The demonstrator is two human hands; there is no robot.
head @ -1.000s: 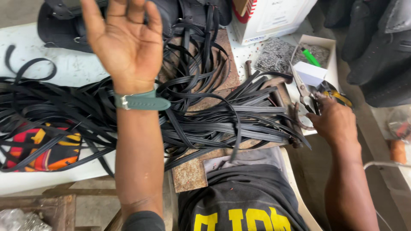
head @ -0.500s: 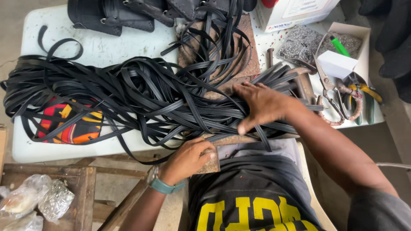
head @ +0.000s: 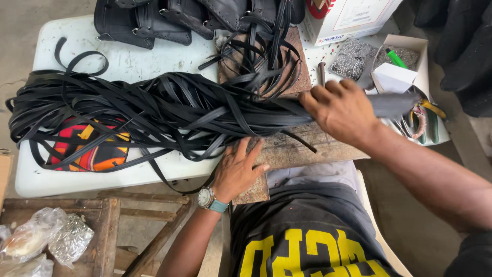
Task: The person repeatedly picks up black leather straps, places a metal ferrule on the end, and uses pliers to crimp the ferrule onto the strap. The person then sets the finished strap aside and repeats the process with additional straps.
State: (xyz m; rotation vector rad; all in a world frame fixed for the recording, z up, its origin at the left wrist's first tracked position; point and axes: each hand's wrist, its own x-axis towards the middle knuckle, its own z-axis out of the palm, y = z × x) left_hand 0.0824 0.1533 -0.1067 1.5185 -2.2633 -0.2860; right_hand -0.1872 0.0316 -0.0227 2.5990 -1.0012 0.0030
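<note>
Head view: right hand (head: 342,110) gripping gathered ends of black strap bundle (head: 154,115), fingers curled tight round them, likely keeping loose ends together over rusty metal slab (head: 302,149) at table's near right edge. Left hand (head: 237,169) lying flat, fingers spread, pressing slab's near edge and touching lowest straps, seemingly steadying things. Bundle sprawling leftward across white table (head: 128,61), covering colourful cloth (head: 87,154). Pliers (head: 428,120) lying at right edge.

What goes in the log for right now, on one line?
left hand: flat on board | right hand: gripping black straps | white table
</note>
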